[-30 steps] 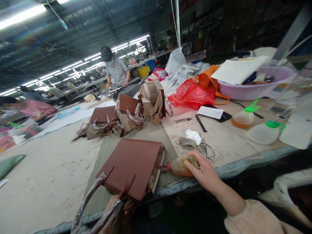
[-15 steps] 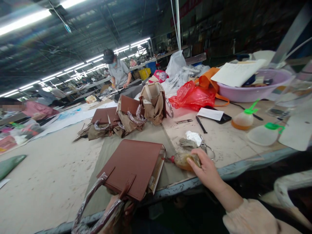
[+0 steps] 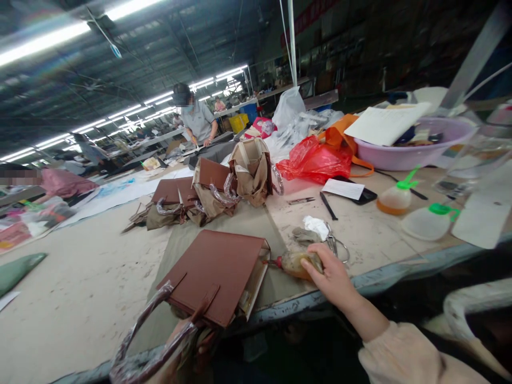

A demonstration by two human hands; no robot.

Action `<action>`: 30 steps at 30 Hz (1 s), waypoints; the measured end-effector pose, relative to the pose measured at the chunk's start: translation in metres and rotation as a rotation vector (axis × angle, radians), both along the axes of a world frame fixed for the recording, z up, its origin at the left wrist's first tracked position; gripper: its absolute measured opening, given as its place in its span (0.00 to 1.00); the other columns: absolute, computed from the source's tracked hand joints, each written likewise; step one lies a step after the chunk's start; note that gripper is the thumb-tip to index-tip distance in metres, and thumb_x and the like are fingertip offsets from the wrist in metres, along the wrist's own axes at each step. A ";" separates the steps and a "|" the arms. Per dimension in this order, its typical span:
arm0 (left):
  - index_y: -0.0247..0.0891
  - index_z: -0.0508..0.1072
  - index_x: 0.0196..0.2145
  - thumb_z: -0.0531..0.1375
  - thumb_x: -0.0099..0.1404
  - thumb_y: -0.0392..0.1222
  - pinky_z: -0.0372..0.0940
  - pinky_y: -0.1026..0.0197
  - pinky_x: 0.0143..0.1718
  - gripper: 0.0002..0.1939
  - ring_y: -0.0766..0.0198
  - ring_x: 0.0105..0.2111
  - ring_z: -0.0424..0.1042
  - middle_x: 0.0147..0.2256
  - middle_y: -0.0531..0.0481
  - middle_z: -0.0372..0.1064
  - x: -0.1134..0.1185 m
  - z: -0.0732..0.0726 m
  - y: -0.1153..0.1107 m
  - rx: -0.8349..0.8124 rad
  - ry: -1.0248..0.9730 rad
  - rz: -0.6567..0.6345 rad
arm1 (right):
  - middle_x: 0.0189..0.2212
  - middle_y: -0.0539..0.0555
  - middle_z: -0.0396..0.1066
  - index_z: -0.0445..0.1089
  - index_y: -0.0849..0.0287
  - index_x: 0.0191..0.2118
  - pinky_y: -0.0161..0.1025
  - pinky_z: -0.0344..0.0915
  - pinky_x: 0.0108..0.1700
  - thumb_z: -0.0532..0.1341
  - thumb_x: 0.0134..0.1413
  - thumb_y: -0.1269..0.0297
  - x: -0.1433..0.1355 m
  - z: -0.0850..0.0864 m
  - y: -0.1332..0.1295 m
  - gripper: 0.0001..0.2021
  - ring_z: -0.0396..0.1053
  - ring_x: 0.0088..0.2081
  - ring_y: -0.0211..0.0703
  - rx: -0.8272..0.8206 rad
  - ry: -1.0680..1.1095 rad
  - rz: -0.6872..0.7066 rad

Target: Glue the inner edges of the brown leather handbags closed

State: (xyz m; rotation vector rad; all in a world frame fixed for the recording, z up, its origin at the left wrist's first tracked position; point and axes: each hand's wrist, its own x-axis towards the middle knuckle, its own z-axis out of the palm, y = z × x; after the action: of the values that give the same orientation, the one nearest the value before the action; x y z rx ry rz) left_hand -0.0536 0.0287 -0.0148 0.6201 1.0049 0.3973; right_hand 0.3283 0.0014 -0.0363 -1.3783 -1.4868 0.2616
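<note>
A brown bag panel [image 3: 218, 266] with plastic-wrapped handles [image 3: 140, 330] lies at the table's front edge on a grey-green sheet [image 3: 272, 224]. My right hand [image 3: 328, 269] is wrapped round a squeeze bottle [image 3: 296, 264] of amber liquid; its red nozzle tip is at the bag's right side edge. Under the handles and the bag's lower end is my left hand [image 3: 180, 341], mostly hidden by the bag and handles, so its fingers cannot be made out clearly.
Several part-made brown bags [image 3: 208, 184] stand behind. To the right are scissors [image 3: 336, 245], a white crumpled cloth [image 3: 316, 225], green-capped bottles [image 3: 427, 221], a phone [image 3: 365, 194], a red plastic bag [image 3: 316, 160] and a purple basin [image 3: 412, 146]. A person [image 3: 200, 120] works further back.
The bottle in my right hand and the bag have shifted slightly left in view, along with a small camera movement. The nozzle stays by the bag's side edge.
</note>
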 end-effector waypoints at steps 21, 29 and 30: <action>0.26 0.70 0.42 0.52 0.58 0.28 0.65 0.69 0.11 0.14 0.67 0.14 0.67 0.32 0.35 0.76 0.073 0.190 0.024 -0.028 0.203 0.356 | 0.34 0.53 0.63 0.61 0.57 0.39 0.41 0.64 0.39 0.56 0.60 0.63 -0.046 0.017 -0.023 0.04 0.64 0.37 0.44 -0.049 -0.088 0.306; 0.24 0.68 0.46 0.51 0.60 0.30 0.65 0.69 0.11 0.16 0.67 0.13 0.66 0.27 0.38 0.75 0.088 0.174 0.058 -0.054 0.206 0.264 | 0.39 0.57 0.64 0.62 0.57 0.41 0.44 0.66 0.44 0.56 0.59 0.68 -0.049 0.023 -0.038 0.05 0.64 0.41 0.46 -0.024 -0.144 0.359; 0.25 0.68 0.46 0.51 0.61 0.30 0.65 0.69 0.11 0.17 0.67 0.13 0.66 0.28 0.38 0.75 0.085 0.172 0.059 -0.056 0.184 0.261 | 0.41 0.58 0.64 0.63 0.58 0.41 0.45 0.66 0.45 0.56 0.58 0.68 -0.048 0.024 -0.040 0.05 0.64 0.42 0.47 -0.009 -0.162 0.359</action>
State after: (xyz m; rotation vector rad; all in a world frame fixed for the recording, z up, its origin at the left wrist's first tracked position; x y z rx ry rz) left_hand 0.0317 0.0878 0.1576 0.4823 1.2751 0.5467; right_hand 0.2802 -0.0386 -0.0127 -1.1545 -1.8693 0.3894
